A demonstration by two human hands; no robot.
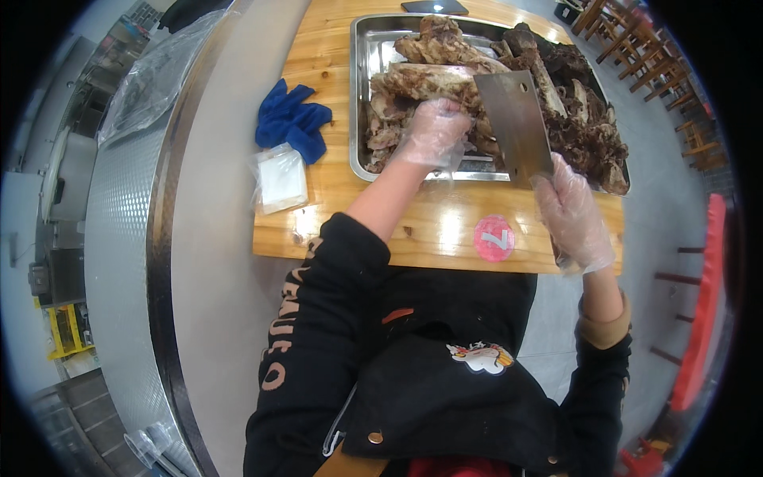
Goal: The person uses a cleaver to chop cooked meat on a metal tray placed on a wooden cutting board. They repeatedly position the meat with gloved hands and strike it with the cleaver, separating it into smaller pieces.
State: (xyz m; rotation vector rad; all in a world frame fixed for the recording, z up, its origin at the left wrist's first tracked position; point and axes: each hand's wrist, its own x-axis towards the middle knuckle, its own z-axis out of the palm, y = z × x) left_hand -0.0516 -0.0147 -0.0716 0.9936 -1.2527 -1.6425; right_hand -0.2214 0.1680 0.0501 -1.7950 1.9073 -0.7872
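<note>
A stainless steel tray (357, 119) holds large cooked bones with meat (432, 80) at its left and darker meaty bones (587, 119) at its right. My left hand (438, 134), in a clear plastic glove, is closed on a meaty bone at the tray's near left part; the fingertips are partly hidden. My right hand (572, 208), gloved the same way, grips the handle of a metal cleaver (514, 122). The cleaver's broad blade is raised over the middle of the tray, between the two groups of bones.
On the wooden table (411, 232), a blue cloth (295, 119) and a plastic-wrapped stack of white napkins (282, 180) lie left of the tray. A dark phone-like device (435, 6) lies beyond it. A metal-clad counter (128, 238) stands left; wooden stools (650, 56) and a red-topped bench (700, 304) stand right.
</note>
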